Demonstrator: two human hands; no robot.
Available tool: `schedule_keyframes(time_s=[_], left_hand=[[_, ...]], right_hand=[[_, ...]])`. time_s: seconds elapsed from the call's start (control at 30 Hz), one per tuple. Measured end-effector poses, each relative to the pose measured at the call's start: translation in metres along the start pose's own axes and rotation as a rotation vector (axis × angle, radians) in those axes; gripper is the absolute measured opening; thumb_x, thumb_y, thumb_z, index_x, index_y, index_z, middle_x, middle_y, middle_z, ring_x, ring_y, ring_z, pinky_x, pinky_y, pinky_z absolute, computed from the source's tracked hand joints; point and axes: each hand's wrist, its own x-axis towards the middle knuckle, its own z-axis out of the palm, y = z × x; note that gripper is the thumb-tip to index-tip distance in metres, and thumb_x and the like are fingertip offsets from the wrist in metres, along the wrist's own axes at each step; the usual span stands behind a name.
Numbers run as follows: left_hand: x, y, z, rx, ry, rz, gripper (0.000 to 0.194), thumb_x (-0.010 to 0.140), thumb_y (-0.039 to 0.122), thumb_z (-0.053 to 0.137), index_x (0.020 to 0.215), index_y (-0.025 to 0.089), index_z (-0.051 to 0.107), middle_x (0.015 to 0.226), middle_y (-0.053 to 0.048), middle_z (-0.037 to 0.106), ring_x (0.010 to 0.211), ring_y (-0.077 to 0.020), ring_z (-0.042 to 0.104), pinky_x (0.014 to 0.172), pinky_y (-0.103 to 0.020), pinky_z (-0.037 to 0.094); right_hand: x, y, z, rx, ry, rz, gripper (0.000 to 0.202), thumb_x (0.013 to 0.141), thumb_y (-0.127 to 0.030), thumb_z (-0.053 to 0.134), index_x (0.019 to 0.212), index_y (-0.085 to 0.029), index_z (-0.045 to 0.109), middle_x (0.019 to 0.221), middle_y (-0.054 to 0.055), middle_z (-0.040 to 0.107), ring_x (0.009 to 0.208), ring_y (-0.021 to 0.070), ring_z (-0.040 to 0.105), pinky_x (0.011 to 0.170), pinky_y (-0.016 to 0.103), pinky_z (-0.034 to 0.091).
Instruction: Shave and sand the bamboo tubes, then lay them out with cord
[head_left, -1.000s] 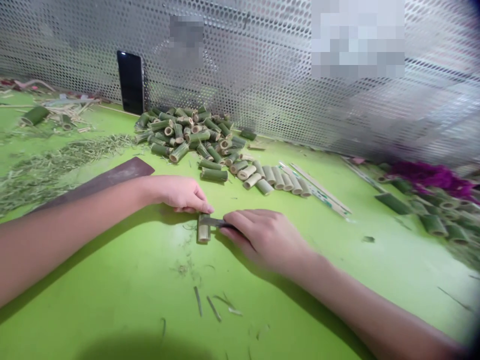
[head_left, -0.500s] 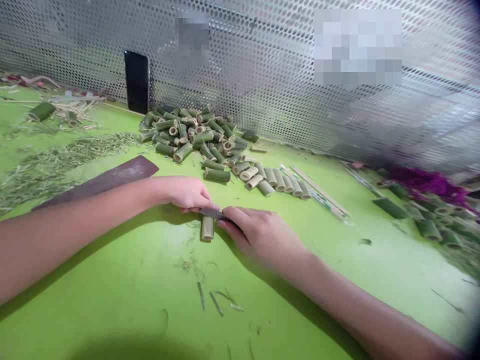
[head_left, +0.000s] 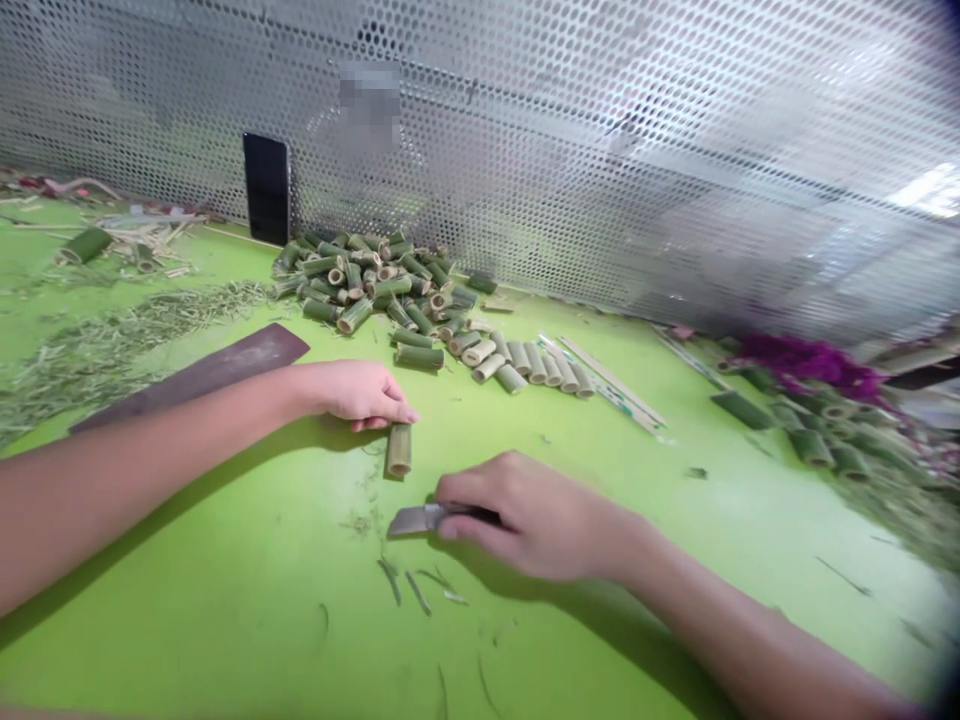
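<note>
My left hand (head_left: 367, 394) is closed, pinching the far end of a short bamboo tube (head_left: 399, 452) that rests on the green table (head_left: 247, 600). The tube's open end faces me and its upper side looks pale. To the right and nearer to me, my right hand (head_left: 517, 510) grips a utility knife (head_left: 416, 520) whose blade points left, apart from the tube. Thin green shavings (head_left: 416, 588) lie below the blade. Peeled, pale bamboo pieces (head_left: 540, 362) stand in a row beyond my hands, beside a heap of green bamboo tubes (head_left: 375, 280).
A dark flat strip (head_left: 202, 375) lies beyond my left forearm, by a spread of shavings (head_left: 135, 330). A phone (head_left: 267, 190) leans against the perforated metal panel (head_left: 480, 150). Thin sticks (head_left: 607, 380), more bamboo tubes (head_left: 810, 445) and purple fluffy material (head_left: 810, 365) are on the right.
My right hand has drawn the knife off the bamboo tube, down toward me. My left hand stays at the tube's far end. The view has shifted slightly.
</note>
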Motion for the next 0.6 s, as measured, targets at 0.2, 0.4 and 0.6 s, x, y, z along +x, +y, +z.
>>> schedule_keyframes(time_s=[0.2, 0.4, 0.6], left_hand=[[0.002, 0.001, -0.001, 0.011, 0.003, 0.02, 0.054, 0.086, 0.063, 0.068, 0.057, 0.021, 0.053, 0.049, 0.004, 0.052, 0.043, -0.0113, 0.042, 0.056, -0.029, 0.035], [0.0, 0.008, 0.001, 0.042, 0.023, 0.006, 0.053, 0.091, 0.059, 0.066, 0.055, 0.021, 0.054, 0.046, 0.004, 0.053, 0.044, -0.0121, 0.045, 0.058, -0.029, 0.037], [0.002, 0.01, 0.0, 0.061, 0.004, -0.005, 0.051, 0.093, 0.055, 0.065, 0.058, 0.02, 0.056, 0.048, 0.003, 0.056, 0.044, -0.0126, 0.048, 0.057, -0.029, 0.036]], right_hand=[[0.006, 0.005, 0.006, -0.287, 0.266, 0.197, 0.03, 0.109, -0.035, 0.043, 0.1, -0.018, 0.066, 0.077, 0.002, 0.069, 0.06, 0.0132, 0.058, 0.059, 0.026, 0.037], [0.017, 0.008, 0.009, -0.477, 0.328, 0.167, 0.031, 0.111, -0.035, 0.041, 0.103, -0.02, 0.067, 0.083, 0.003, 0.071, 0.069, 0.0159, 0.062, 0.062, 0.029, 0.035], [0.021, 0.011, 0.009, -0.374, 0.315, 0.165, 0.029, 0.11, -0.035, 0.044, 0.102, -0.02, 0.067, 0.081, 0.002, 0.071, 0.065, 0.014, 0.06, 0.061, 0.027, 0.036]])
